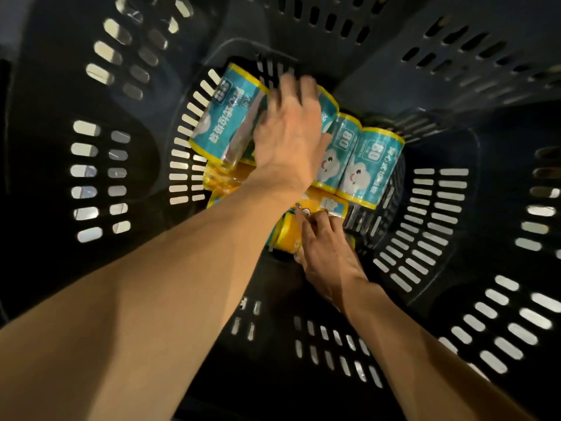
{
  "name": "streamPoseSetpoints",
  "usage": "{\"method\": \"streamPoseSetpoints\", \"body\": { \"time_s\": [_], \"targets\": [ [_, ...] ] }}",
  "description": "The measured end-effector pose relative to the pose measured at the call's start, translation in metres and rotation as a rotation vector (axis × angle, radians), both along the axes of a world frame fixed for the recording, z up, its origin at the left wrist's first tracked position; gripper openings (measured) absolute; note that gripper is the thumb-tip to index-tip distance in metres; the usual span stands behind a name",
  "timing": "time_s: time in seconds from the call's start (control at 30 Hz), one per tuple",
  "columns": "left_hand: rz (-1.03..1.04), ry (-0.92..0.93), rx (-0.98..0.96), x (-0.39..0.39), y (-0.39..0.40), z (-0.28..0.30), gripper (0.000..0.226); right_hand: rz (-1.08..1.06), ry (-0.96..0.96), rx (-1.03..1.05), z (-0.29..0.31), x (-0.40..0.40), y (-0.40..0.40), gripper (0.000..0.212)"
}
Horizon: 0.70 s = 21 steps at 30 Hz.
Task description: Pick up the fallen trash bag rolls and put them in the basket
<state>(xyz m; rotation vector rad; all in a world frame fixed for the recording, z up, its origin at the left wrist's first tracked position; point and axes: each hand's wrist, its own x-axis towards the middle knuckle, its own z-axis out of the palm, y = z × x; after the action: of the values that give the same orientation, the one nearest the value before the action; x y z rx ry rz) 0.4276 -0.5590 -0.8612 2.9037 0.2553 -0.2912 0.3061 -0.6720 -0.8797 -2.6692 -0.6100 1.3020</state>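
Plastic basket (425,214): dark and slotted, seen from straight above with both forearms reaching deep inside — light shows through the slots in the walls
Teal rolls (372,165): several teal-and-yellow trash bag rolls lie side by side on the upper layer, their labels up; packed close, probably so that more will fit
Left hand (288,126): spread over a teal pack (224,117) at the far left of the row, fingers draped over its top edge; blurred, so whether it grasps or only presses I cannot tell — it looks placed to settle that pack against the wall
Right hand (324,247): lower and nearer, fingers curled round a yellow roll (290,232), grasping it at its end
Yellow roll: inside the basket, low down, just beside the lower yellow packs (221,177), under the teal layer
Step in hand: likely tucking this roll into the gap at the near side
Risk: the upper row may slide if the left hand lifts
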Motion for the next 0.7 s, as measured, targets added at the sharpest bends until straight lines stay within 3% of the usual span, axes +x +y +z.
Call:
{"method": "streamPoseSetpoints", "body": {
  "time_s": [0.1,0.17,0.23,0.37,0.7],
  "targets": [
    [-0.18,-0.044,0.173,0.002,0.005,0.004,0.075,0.034,0.045,0.005,0.004,0.004,0.004,0.069],
    [-0.131,0.021,0.18,0.005,0.016,0.007,0.076,-0.009,0.054,0.04,0.005,0.006,0.009,0.057],
    [-0.014,0.141,0.14,0.006,0.029,0.011,0.093,-0.039,0.026,0.061,0.005,0.008,0.015,0.051],
    [0.193,0.261,-0.072,0.0,0.046,0.012,0.114,-0.102,0.004,0.065,0.006,0.008,0.017,0.058],
    [0.374,0.312,-0.25,-0.042,0.073,0.031,0.124,-0.402,-0.077,0.129,0.061,0.037,-0.011,0.048]
  ]
}}
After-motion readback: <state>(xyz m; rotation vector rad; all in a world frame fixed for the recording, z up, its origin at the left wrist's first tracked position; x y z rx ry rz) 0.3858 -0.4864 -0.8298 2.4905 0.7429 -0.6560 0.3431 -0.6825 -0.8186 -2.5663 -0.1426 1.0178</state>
